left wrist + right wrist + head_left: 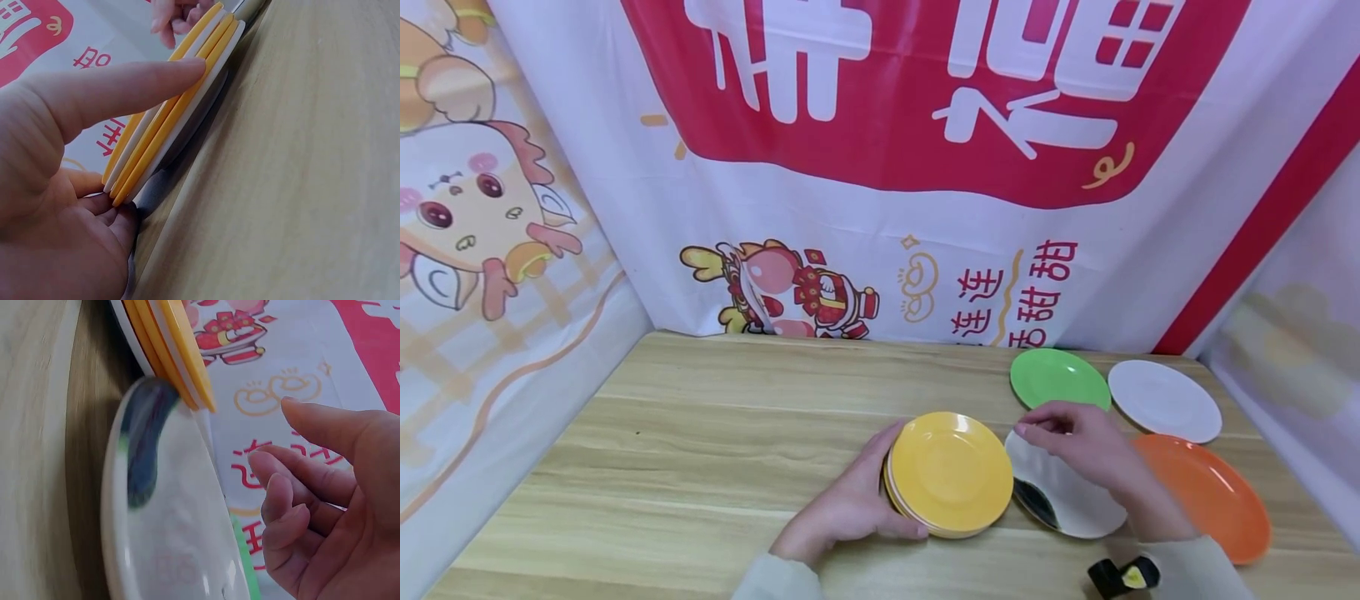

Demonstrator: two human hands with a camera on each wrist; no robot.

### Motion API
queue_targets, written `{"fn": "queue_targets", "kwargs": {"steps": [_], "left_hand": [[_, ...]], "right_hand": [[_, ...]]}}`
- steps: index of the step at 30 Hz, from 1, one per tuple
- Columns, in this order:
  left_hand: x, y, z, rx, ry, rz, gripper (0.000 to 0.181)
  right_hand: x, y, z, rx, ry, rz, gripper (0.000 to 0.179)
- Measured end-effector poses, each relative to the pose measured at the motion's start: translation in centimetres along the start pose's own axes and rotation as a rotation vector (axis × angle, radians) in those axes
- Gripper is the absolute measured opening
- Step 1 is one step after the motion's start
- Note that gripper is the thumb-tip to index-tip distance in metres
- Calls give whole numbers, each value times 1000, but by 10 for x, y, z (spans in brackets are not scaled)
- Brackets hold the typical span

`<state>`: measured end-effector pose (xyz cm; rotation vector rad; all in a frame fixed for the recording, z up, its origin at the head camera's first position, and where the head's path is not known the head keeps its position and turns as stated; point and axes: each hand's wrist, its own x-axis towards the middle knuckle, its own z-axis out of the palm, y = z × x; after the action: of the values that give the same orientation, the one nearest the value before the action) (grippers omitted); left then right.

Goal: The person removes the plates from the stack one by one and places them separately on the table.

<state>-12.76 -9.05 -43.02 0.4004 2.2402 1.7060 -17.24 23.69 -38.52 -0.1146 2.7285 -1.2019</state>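
My left hand grips a stack of small plates from its left side, with the thumb along the near rim and the fingers around the far side. In the left wrist view the stack's edges show yellow and white plates alternating, and the stack stands tilted in that view. To its right, a white plate with a dark patch lies on the table. Above that plate hovers my right hand, its fingers loosely bent. The right wrist view shows nothing between that thumb and fingers.
A green plate and a plain white plate lie at the back right. An orange oval plate is beside my right forearm. Printed cloth hangs behind the wooden table and at both sides.
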Motion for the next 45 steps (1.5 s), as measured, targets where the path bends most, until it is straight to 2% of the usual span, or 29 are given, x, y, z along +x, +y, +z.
{"fn": "queue_targets", "kwargs": {"steps": [3, 6, 12, 16, 26, 35, 45], "left_hand": [[1, -2, 0, -2, -1, -6, 129], [1, -2, 0, 5, 0, -2, 129], [3, -1, 0, 9, 0, -1, 129], [2, 1, -1, 9, -7, 2, 129], [3, 3, -2, -54, 2, -32, 126], [1, 2, -3, -69, 20, -49, 126], [-1, 1, -3, -94, 17, -56, 122]], "right_hand": [[2, -8, 9, 2, -4, -21, 38], [4, -13, 16, 12, 10, 10, 40], [6, -12, 27, 33, 24, 49, 50], [6, -11, 31, 47, 11, 46, 48], [5, -12, 34, 31, -24, 26, 38], [8, -7, 32, 18, -94, 21, 39], [6, -6, 35, 32, -117, 59, 36]]}}
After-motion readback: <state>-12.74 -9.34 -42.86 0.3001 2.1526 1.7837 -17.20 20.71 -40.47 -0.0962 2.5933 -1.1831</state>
